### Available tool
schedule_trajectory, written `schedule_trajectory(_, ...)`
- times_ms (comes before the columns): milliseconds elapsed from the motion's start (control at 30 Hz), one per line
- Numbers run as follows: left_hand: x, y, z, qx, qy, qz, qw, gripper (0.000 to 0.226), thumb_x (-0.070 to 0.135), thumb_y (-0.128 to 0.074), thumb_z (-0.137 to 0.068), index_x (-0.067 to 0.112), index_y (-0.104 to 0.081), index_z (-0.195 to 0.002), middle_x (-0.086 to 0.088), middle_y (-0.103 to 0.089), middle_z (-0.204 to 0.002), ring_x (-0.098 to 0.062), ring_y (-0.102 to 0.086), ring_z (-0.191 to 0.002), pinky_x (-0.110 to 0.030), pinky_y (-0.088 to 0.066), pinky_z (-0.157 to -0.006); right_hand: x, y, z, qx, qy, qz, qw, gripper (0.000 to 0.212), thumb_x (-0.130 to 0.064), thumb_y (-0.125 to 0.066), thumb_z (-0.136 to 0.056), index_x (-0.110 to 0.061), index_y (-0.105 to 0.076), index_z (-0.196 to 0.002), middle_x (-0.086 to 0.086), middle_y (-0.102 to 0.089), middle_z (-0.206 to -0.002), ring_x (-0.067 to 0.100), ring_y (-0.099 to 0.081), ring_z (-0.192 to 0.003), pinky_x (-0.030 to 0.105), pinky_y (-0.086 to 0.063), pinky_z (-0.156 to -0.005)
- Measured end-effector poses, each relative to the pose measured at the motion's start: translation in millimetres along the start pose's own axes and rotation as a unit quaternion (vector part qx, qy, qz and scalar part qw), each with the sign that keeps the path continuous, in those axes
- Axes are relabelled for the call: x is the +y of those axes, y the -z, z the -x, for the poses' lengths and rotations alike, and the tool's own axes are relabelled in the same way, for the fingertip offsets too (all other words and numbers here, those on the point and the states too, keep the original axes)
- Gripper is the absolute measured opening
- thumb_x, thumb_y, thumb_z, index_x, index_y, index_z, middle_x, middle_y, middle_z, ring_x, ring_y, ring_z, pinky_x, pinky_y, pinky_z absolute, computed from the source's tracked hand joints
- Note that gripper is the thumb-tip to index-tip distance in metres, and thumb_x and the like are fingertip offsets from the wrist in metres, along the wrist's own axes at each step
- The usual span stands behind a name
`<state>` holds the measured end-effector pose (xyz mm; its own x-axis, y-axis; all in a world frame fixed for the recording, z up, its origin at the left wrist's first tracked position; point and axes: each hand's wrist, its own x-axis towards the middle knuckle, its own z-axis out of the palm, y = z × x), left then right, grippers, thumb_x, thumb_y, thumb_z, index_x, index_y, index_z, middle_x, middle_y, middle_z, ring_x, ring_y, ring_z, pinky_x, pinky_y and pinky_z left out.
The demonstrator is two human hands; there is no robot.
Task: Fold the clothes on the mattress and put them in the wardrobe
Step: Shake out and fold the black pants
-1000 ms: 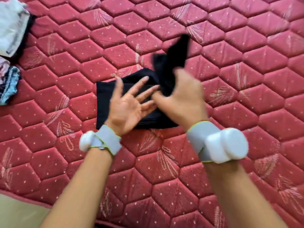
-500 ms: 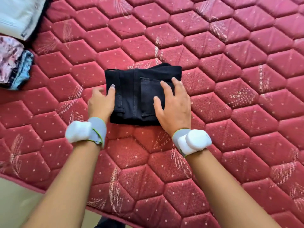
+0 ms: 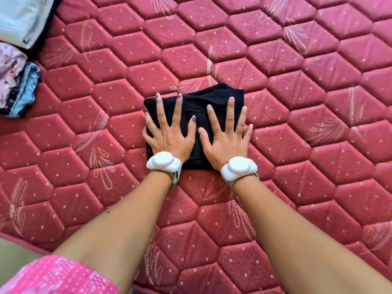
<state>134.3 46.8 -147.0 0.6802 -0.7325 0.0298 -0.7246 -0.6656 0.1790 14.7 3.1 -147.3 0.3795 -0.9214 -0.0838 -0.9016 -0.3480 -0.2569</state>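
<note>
Head view: I am pressing both hands flat on a folded black garment (image 3: pixel 197 107) that is lying on the red quilted mattress (image 3: pixel 297 134), near the middle of the picture. My left hand (image 3: pixel 169 134) is resting palm down on the left half of the garment, its grip spread wide with the fingers fanned apart and closing on nothing; the little finger side is reaching the garment's left edge. My right hand (image 3: pixel 226 136) is lying palm down just beside it on the right half, its grip likewise spread and flat, with the outer fingers overlapping the garment's right edge onto the mattress. The two thumbs are sitting near each other over the middle of the cloth, apart and not touching. A pocket seam is showing between the hands. I am wearing a white wrist device (image 3: pixel 162 163) on the left wrist and a second white device (image 3: pixel 238 167) on the right. A pale folded cloth (image 3: pixel 21 20) and a patterned bundle (image 3: pixel 16 81) are lying at the far left edge, well apart from the garment. A pink sleeve (image 3: pixel 57 276) is showing at the lower left.
</note>
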Motion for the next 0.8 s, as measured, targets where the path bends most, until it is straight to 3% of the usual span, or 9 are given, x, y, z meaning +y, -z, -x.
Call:
schedule_trajectory(133, -1.7, -2.3, 2.1, 0.048, 0.049, 0.066, 0.995, 0.059, 0.060, -0.036, -0.091, 0.036, -0.028, -0.144, -0.015, -0.020, -0.155, -0.035, -0.030, -0.135, -0.048, -0.031, -0.101, 1.6, -4.5, -0.1, 0.017, 0.001, 0.006, 1.000, 0.063, -0.064, -0.029, -0.090, -0.047, -0.011, -0.148, 0.004, -0.001, -0.161, 0.040, -0.006, -0.144, 0.064, -0.018, -0.108)
schedule_trajectory(267, 1.3, 0.6, -3.9, 0.080, 0.133, 0.117, 0.981, 0.057, 0.057, -0.038, -0.091, 0.021, -0.036, -0.136, -0.015, -0.040, -0.139, -0.034, -0.043, -0.121, -0.044, -0.036, -0.091, 4.1, -6.8, -2.4, 0.024, 0.007, 0.013, 1.000, 0.062, -0.065, -0.028, -0.089, -0.046, -0.016, -0.147, 0.007, -0.006, -0.160, 0.045, -0.023, -0.137, 0.059, -0.025, -0.103)
schedule_trajectory(400, 0.9, 17.9, -27.1, 0.012, 0.277, 0.164, 0.947, 0.085, 0.077, -0.030, -0.076, 0.015, -0.042, -0.134, -0.012, -0.048, -0.130, -0.035, -0.044, -0.118, -0.044, -0.035, -0.092, 2.3, -4.3, -3.5, 0.028, -0.036, -0.011, 0.999, 0.074, -0.073, -0.033, -0.081, -0.043, -0.013, -0.146, 0.015, -0.009, -0.158, 0.042, -0.034, -0.126, 0.055, -0.031, -0.097)
schedule_trajectory(500, -14.6, 32.1, -45.2, -0.081, 0.295, 0.198, 0.931, 0.083, 0.077, -0.045, -0.077, 0.014, -0.045, -0.130, -0.012, -0.044, -0.133, -0.033, -0.039, -0.125, -0.044, -0.032, -0.100, 1.8, 6.6, -9.9, 0.045, -0.139, -0.139, 0.979, 0.099, -0.077, -0.053, -0.065, -0.030, -0.019, -0.146, 0.016, -0.028, -0.148, 0.037, -0.037, -0.125, 0.049, -0.030, -0.104)
schedule_trajectory(567, -28.0, 39.3, -49.0, -0.129, 0.262, 0.205, 0.934, 0.082, 0.075, -0.047, -0.079, 0.010, -0.049, -0.128, -0.013, -0.044, -0.132, -0.033, -0.037, -0.126, -0.042, -0.030, -0.102, -1.0, 13.9, -14.7, 0.053, -0.202, -0.286, 0.935, 0.098, -0.066, -0.070, -0.063, -0.024, -0.030, -0.142, 0.010, -0.046, -0.136, 0.028, -0.045, -0.123, 0.041, -0.033, -0.107)
schedule_trajectory(667, -36.7, 49.1, -52.1, -0.181, 0.237, 0.257, 0.919, 0.080, 0.074, -0.050, -0.078, 0.008, -0.053, -0.122, -0.014, -0.046, -0.130, -0.034, -0.036, -0.125, -0.039, -0.027, -0.106, -4.3, 30.8, -23.7, 0.040, -0.338, -0.499, 0.797, 0.068, -0.050, -0.082, -0.063, -0.020, -0.057, -0.120, 0.001, -0.066, -0.111, 0.020, -0.063, -0.107, 0.038, -0.049, -0.098)
schedule_trajectory(733, -51.3, 58.5, -59.2, -0.218, 0.237, 0.340, 0.884, 0.069, 0.074, -0.054, -0.076, 0.013, -0.058, -0.109, -0.011, -0.054, -0.120, -0.030, -0.046, -0.118, -0.037, -0.032, -0.107, -21.0, 38.6, -27.0, 0.007, -0.361, -0.553, 0.751, 0.046, -0.044, -0.083, -0.065, -0.015, -0.070, -0.098, 0.006, -0.072, -0.104, 0.018, -0.067, -0.092, 0.043, -0.055, -0.089)
schedule_trajectory(800, -75.3, 67.3, -71.0, -0.248, 0.260, 0.435, 0.826, 0.062, 0.075, -0.060, -0.071, 0.020, -0.053, -0.100, -0.001, -0.058, -0.106, -0.021, -0.054, -0.102, -0.033, -0.040, -0.101, -52.7, 46.1, -29.0, -0.039, -0.359, -0.577, 0.733, 0.037, -0.040, -0.080, -0.071, -0.015, -0.071, -0.095, 0.008, -0.072, -0.102, 0.020, -0.069, -0.090, 0.044, -0.056, -0.087)
